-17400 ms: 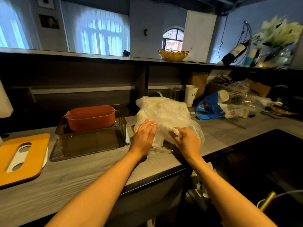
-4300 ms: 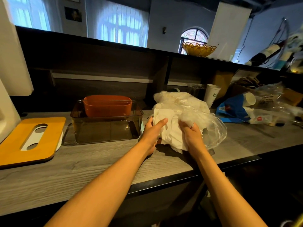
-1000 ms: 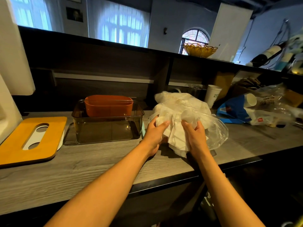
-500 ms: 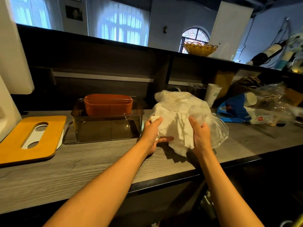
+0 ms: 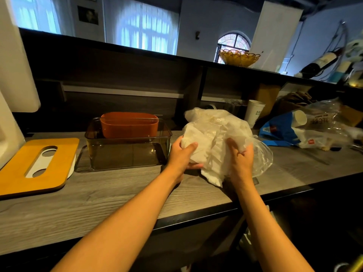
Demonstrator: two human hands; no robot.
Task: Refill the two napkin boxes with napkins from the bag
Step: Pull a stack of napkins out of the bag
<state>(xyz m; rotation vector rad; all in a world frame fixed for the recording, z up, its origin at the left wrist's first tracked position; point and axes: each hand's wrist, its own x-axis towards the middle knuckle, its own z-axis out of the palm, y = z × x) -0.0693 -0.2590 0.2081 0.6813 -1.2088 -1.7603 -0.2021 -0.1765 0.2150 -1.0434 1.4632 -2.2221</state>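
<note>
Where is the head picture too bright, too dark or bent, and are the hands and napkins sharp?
Head view: the curtained windows are overexposed; the area under the counter is nearly black; the ledge lines bend from wide-angle distortion. The left hand, the right hand and the napkins are fairly sharp; the wine bottle at the right edge is blurred.
</note>
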